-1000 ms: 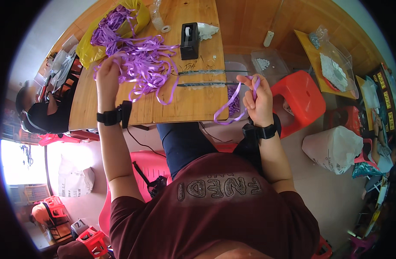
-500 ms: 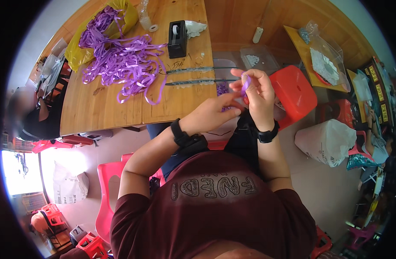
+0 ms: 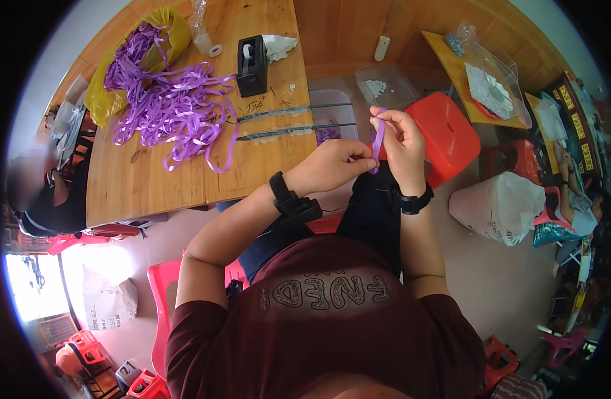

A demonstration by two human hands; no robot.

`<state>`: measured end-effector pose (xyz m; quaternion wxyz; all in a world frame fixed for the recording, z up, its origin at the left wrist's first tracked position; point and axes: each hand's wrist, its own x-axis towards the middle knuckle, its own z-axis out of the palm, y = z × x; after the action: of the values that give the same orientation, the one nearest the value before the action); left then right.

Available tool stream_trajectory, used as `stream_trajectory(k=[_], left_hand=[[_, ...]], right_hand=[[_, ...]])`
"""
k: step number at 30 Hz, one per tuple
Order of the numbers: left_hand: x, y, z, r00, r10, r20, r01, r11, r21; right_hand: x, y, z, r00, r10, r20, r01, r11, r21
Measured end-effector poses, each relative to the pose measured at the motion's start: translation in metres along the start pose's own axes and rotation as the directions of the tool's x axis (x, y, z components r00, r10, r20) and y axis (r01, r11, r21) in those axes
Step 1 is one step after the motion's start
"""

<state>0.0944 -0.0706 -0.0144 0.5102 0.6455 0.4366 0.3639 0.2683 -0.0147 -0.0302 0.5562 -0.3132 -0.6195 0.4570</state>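
Note:
A short strip of purple ribbon [image 3: 378, 141] runs between my two hands, past the table's right edge and above my lap. My right hand [image 3: 403, 141] pinches its upper end between thumb and fingers. At the lower end, the thumb and fingers of my left hand [image 3: 332, 163] are closed on it. Left of my hands, a large tangled heap of purple ribbon [image 3: 179, 120] lies on the wooden table [image 3: 146, 179], spilling from a yellow plastic bag [image 3: 175, 40]. Two thin dark rods [image 3: 332, 126], partly under clear tape, stick out over the table's edge towards my hands.
A black tape dispenser [image 3: 252, 70] and a crumpled white wrapper [image 3: 280, 46] stand at the table's back. A clear bin [image 3: 338, 100] with purple pieces sits beyond the edge. Right are a red stool [image 3: 445, 136] and a white sack [image 3: 495, 206]. Another person [image 3: 36, 186] sits far left.
My left hand has come to the ribbon's lower end and closed on it. The ribbon, looped at my right fingers before, is now drawn out straight between both hands. The whole view has shifted slightly.

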Motion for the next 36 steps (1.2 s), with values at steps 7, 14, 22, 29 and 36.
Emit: stream_trajectory(k=[7, 14, 22, 29, 36], left_hand=[[0.014, 0.016, -0.012, 0.989, -0.022, -0.145, 0.046, 0.986, 0.16], [0.042, 0.002, -0.029, 0.978, -0.038, -0.206, 0.043, 0.999, 0.024], [0.052, 0.009, -0.044, 0.956, -0.29, 0.035, 0.274, 0.848, -0.454], [0.061, 0.003, -0.049, 0.931, -0.331, 0.153, 0.349, 0.684, -0.641], [0.072, 0.003, -0.054, 0.926, -0.342, 0.158, 0.377, 0.834, -0.403]], right_hand=[[0.0, 0.005, -0.015, 0.996, 0.085, 0.037, -0.067, 0.934, -0.35], [-0.008, 0.019, -0.006, 0.959, -0.28, -0.038, 0.251, 0.905, -0.343], [0.008, 0.019, -0.014, 0.834, -0.518, 0.192, 0.521, 0.62, -0.588], [0.023, 0.015, -0.017, 0.728, -0.612, 0.31, 0.658, 0.494, -0.569], [0.029, 0.025, -0.022, 0.765, -0.548, 0.339, 0.637, 0.564, -0.526]])
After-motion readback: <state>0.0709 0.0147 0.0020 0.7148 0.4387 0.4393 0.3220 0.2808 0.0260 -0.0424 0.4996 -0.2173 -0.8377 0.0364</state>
